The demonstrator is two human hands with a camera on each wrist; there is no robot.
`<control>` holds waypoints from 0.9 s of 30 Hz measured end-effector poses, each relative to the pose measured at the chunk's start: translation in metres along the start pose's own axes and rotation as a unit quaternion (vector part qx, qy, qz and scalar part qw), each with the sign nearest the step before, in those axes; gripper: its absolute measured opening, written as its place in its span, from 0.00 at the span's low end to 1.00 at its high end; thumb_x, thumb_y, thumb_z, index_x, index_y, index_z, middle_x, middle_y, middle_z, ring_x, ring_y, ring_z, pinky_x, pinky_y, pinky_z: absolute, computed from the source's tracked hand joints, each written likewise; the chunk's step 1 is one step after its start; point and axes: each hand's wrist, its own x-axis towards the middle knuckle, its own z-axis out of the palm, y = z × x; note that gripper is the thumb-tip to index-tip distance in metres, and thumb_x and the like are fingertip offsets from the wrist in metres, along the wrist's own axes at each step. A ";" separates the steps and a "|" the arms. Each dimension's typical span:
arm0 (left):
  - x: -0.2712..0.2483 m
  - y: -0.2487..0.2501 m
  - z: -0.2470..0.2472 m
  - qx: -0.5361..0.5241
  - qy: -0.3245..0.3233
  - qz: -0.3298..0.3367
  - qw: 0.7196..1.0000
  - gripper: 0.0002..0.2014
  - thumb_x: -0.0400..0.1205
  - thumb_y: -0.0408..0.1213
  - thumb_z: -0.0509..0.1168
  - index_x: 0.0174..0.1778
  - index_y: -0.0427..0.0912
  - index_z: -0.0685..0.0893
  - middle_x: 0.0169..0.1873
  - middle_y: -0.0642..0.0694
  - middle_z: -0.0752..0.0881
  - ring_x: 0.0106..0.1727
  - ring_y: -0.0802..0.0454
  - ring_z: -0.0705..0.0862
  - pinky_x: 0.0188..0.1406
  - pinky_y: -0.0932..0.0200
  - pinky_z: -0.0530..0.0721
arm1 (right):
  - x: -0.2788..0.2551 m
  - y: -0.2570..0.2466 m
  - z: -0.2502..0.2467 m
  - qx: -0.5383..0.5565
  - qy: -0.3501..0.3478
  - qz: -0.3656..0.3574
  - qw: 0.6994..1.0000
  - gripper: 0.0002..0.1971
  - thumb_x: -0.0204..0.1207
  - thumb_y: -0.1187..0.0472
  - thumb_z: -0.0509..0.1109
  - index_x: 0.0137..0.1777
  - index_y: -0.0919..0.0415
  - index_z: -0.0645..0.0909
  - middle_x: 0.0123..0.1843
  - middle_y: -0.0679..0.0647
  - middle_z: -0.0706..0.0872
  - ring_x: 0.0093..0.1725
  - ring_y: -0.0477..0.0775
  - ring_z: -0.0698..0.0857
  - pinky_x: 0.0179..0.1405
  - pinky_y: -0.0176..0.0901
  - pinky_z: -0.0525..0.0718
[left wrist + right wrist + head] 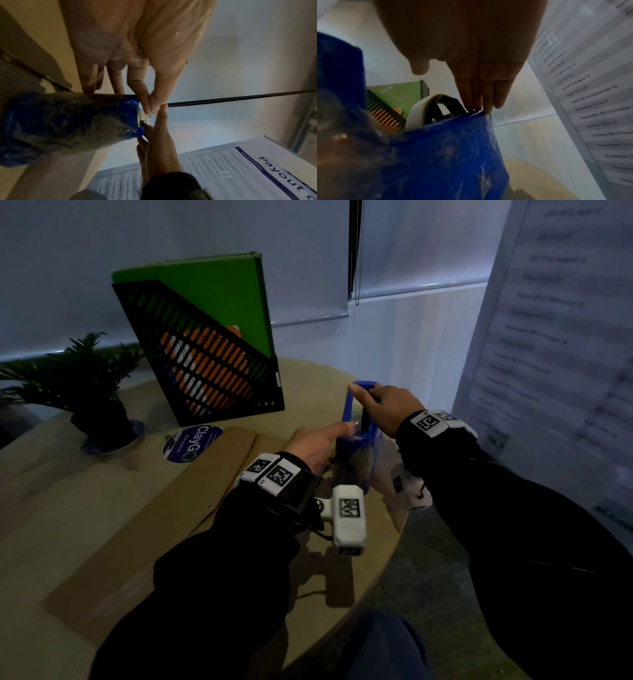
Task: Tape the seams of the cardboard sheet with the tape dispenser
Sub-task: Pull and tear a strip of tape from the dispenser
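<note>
A blue tape dispenser stands upright on the round table, beside the right end of the flat brown cardboard sheet. My left hand reaches in from the left. In the left wrist view its thumb and forefinger pinch a white tape end at the edge of the dispenser. My right hand sits on the dispenser's top. Its straight fingertips rest on the blue rim, thumb apart. The white tape roll shows inside.
A black slotted file holder with a green folder stands at the table's back. A potted plant is at far left, and a round ClayGo sticker lies near the cardboard. A printed poster hangs close on the right; a blind cord dangles behind.
</note>
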 end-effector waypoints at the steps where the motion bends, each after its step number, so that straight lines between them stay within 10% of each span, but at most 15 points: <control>1: -0.001 -0.002 0.000 -0.001 0.000 -0.002 1.000 0.12 0.77 0.39 0.71 0.49 0.33 0.87 0.42 0.44 0.84 0.36 0.53 0.78 0.30 0.61 0.78 | 0.000 0.000 0.000 0.000 0.001 0.001 1.000 0.37 0.81 0.33 0.45 0.40 0.66 0.79 0.42 0.62 0.80 0.43 0.60 0.77 0.45 0.45 0.69; 10: -0.004 -0.016 -0.001 -0.038 -0.014 0.010 0.999 0.06 0.76 0.36 0.72 0.42 0.36 0.87 0.39 0.41 0.87 0.40 0.48 0.83 0.43 0.58 0.80 | -0.002 -0.004 -0.001 -0.016 0.003 -0.008 1.000 0.39 0.82 0.33 0.45 0.39 0.69 0.80 0.39 0.64 0.81 0.39 0.61 0.77 0.42 0.45 0.68; 16: -0.007 -0.021 0.001 -0.029 -0.005 0.037 0.999 0.14 0.78 0.36 0.71 0.54 0.28 0.87 0.42 0.39 0.88 0.44 0.46 0.85 0.49 0.55 0.81 | -0.004 -0.006 -0.001 -0.017 0.001 -0.005 1.000 0.36 0.82 0.33 0.45 0.29 0.64 0.71 0.32 0.59 0.76 0.38 0.60 0.76 0.42 0.45 0.67; 27: -0.008 -0.026 0.002 0.003 -0.006 0.056 0.998 0.04 0.77 0.36 0.73 0.39 0.39 0.87 0.52 0.36 0.89 0.57 0.41 0.87 0.65 0.44 0.83 | -0.008 -0.008 -0.004 -0.013 -0.003 0.003 1.000 0.35 0.82 0.33 0.45 0.32 0.64 0.75 0.42 0.61 0.78 0.42 0.59 0.76 0.45 0.45 0.68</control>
